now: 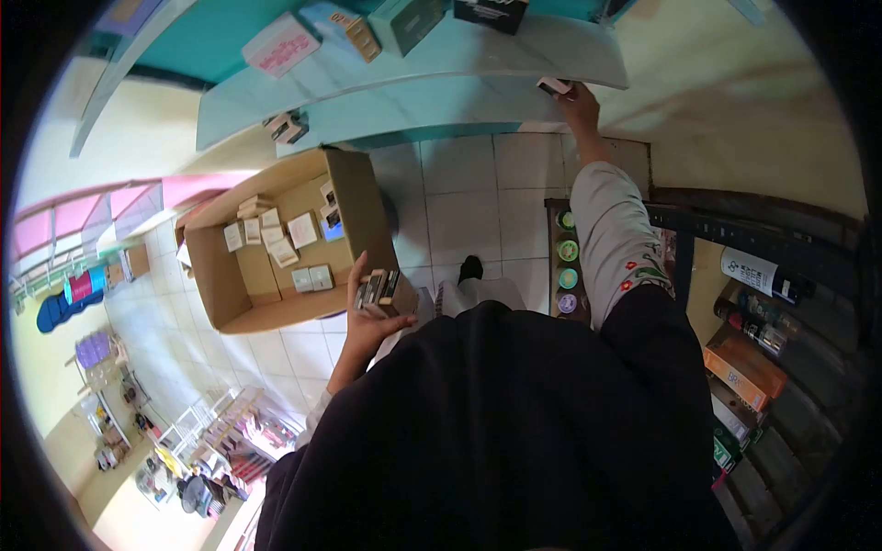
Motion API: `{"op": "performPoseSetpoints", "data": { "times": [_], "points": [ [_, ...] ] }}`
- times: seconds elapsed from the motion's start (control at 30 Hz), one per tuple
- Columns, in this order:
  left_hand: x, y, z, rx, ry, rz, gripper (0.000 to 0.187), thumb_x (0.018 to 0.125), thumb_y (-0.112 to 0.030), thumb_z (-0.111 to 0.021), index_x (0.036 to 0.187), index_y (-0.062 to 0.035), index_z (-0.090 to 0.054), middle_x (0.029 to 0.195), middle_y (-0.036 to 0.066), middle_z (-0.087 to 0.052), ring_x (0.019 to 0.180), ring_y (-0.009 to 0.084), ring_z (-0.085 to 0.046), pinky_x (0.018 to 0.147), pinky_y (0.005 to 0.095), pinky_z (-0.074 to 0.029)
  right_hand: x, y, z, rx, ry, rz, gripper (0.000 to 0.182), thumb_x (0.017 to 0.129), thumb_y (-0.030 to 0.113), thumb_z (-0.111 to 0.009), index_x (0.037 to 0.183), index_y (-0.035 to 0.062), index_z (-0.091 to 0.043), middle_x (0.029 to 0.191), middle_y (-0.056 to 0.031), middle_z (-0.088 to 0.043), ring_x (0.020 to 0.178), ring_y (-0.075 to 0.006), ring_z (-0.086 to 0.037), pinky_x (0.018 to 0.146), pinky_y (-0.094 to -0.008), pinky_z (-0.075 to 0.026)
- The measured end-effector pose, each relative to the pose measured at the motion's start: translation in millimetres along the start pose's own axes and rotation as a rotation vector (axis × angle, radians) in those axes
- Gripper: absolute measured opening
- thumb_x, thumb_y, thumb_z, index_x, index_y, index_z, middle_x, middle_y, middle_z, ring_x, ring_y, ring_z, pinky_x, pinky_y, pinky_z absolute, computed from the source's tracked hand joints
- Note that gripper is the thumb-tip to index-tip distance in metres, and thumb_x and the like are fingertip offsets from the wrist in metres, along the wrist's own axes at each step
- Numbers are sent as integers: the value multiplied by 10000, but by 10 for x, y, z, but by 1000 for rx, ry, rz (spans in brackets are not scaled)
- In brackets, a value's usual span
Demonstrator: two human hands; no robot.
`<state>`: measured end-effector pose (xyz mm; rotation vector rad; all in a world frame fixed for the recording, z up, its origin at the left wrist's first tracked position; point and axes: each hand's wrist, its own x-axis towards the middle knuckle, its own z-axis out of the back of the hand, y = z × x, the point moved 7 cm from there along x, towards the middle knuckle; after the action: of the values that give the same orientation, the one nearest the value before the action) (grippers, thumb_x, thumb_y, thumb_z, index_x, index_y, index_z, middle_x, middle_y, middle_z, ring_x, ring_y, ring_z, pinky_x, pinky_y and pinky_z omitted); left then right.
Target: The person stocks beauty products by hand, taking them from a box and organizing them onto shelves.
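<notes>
My left hand (366,329) is wrapped round a stack of small boxes (381,292), just beside the near right edge of a large open cardboard box (354,197). Several small white boxes (280,250) lie loose inside that carton. At the upper right my right hand (581,110) grips a small pink and dark box (554,86) at the right end of a pale lower shelf (423,106). A few small boxes (286,127) sit at the left end of the same shelf.
On the upper shelf (551,55) stand a pink-white box (281,44), a green box (405,23) and a black box (491,13). At the right, a dark rack (666,219) holds round tubs (568,250), cans and an orange box (744,369). Tiled floor (459,216) lies below.
</notes>
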<state>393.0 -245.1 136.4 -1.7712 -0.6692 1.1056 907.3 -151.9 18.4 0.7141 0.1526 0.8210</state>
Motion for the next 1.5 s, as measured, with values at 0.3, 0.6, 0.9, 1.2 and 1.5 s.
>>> {"op": "performPoseSetpoints", "data": {
  "times": [0.3, 0.6, 0.9, 1.2, 1.5],
  "points": [
    [328, -660, -280, 400, 23, -231, 1118, 494, -34, -862, 1398, -105, -207, 1109, 74, -502, 1026, 176, -504, 888, 296, -432, -1335, 998, 162, 797, 264, -98, 447, 749, 107, -713, 1152, 59, -525, 1068, -66, -587, 993, -174, -553, 841, -319, -470],
    [318, -884, -453, 411, 71, -285, 1138, 490, -52, -868, 1404, -116, -194, 1073, 85, -519, 983, 180, -537, 854, 307, -460, -2488, 2670, 516, 1041, 933, 183, 639, 699, 213, -773, 1257, 116, -479, 1206, -46, -525, 1089, -170, -505, 892, -352, -421],
    [319, -776, -476, 448, 64, -375, 1105, 518, -58, -839, 1408, -107, -186, 998, 88, -541, 888, 201, -581, 790, 318, -483, -2596, 3008, 653, 644, 810, 403, 683, 638, 249, -798, 1215, 72, -478, 1134, -79, -549, 1057, -185, -542, 873, -353, -447],
    [173, -399, -571, -30, 220, -131, 1120, 529, 113, -791, 1420, -154, -168, 1194, 92, -468, 1152, 206, -452, 942, 343, -416, -2212, 2296, 634, 1601, 508, -324, 496, 776, 143, -685, 1203, 80, -441, 1078, -58, -534, 1013, -192, -550, 803, -338, -479],
    [84, -177, -367, 83, 133, -38, 1083, 534, 127, -786, 1408, -129, -200, 1165, 74, -460, 1130, 192, -462, 991, 329, -384, -1035, 441, 120, 950, 29, -228, 532, 751, 158, -716, 1196, 58, -440, 1071, -83, -559, 963, -216, -559, 781, -326, -469]
  ]
}}
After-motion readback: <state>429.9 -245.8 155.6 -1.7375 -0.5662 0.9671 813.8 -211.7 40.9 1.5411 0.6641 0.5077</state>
